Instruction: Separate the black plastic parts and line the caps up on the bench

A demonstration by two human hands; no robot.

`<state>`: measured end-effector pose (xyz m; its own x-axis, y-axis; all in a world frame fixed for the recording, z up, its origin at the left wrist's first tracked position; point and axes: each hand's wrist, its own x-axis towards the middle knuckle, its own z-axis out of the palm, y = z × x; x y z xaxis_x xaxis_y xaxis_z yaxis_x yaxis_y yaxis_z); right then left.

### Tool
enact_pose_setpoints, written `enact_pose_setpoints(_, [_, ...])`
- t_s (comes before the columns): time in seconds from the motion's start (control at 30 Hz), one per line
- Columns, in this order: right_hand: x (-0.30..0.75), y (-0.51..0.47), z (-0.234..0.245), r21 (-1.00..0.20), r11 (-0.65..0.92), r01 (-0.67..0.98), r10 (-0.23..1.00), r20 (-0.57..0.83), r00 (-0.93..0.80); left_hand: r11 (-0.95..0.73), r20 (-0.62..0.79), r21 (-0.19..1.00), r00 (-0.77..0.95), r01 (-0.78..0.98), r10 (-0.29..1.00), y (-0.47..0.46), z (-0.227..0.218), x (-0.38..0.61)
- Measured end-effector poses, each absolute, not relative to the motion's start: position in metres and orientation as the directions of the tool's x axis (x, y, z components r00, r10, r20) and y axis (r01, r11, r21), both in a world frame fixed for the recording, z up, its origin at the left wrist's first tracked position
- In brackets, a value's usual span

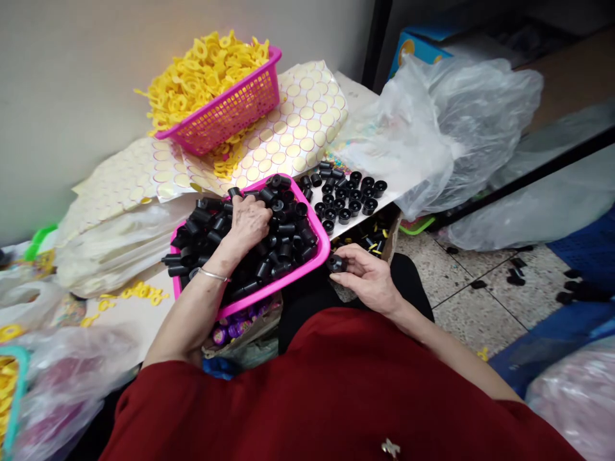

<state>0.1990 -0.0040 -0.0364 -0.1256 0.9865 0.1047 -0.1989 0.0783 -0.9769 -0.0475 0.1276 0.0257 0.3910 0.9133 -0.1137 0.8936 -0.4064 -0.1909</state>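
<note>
My left hand (247, 224) reaches into a pink basket (321, 238) heaped with black plastic caps (283, 246), its fingers curled down among the caps; what they grip is hidden. A thin bangle sits on that wrist. Just off the basket's right corner, my right hand (366, 275) pinches a single black cap (336, 263) between thumb and fingers. Behind the basket, a group of black caps (348, 192) stands upright in rows on the table.
A second pink basket (230, 112) full of yellow plastic rings sits at the back, on sheets of round stickers (298, 125). Crumpled clear plastic bags (446, 128) lie to the right. Loose black caps dot the tiled floor (480, 301). Bags and yellow rings lie at the left.
</note>
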Motion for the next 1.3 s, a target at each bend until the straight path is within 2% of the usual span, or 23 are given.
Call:
enact_pose_setpoints(0.1, [0.201,-0.004,-0.031,-0.977,0.057,-0.205,0.985,0.088,-0.149,-0.389,0.008,-0.048,0.390,0.920,0.921,0.122,0.030,-0.059])
enact_pose_setpoints(0.2, [0.200,0.000,-0.023,-0.972,0.082,-0.218,0.980,0.118,-0.158,-0.371,0.100,0.297,0.358,0.880,0.928,0.113,0.034,-0.070])
enact_pose_setpoints(0.3, [0.193,0.011,-0.015,-0.960,0.171,-0.219,0.968,0.206,-0.146,-0.328,0.145,0.620,0.307,0.713,0.941,0.099,0.038,-0.069])
enact_pose_setpoints(0.4, [0.184,0.022,-0.010,-0.944,0.263,-0.200,0.944,0.295,-0.151,-0.338,0.169,0.736,0.325,0.586,0.931,0.083,0.044,-0.054])
enact_pose_setpoints(0.53, [0.180,0.030,-0.008,-0.916,0.376,-0.137,0.907,0.395,-0.149,-0.412,0.235,0.724,0.363,0.554,0.902,0.069,0.052,-0.032])
enact_pose_setpoints(0.7, [0.189,0.028,-0.007,-0.863,0.499,0.076,0.861,0.484,-0.154,-0.499,0.292,0.665,0.422,0.556,0.858,0.064,0.052,-0.020])
enact_pose_setpoints(0.87, [0.194,0.026,-0.007,-0.766,0.607,0.213,0.794,0.570,-0.210,-0.526,0.280,0.600,0.458,0.603,0.844,0.065,0.048,-0.018])
enact_pose_setpoints(1.2, [0.190,0.027,-0.012,-0.697,0.643,0.317,0.766,0.573,-0.291,-0.567,0.216,0.512,0.542,0.645,0.812,0.058,0.049,-0.017])
enact_pose_setpoints(1.3, [0.187,0.026,-0.014,-0.723,0.632,0.279,0.771,0.551,-0.320,-0.598,0.198,0.491,0.588,0.633,0.784,0.057,0.050,-0.014])
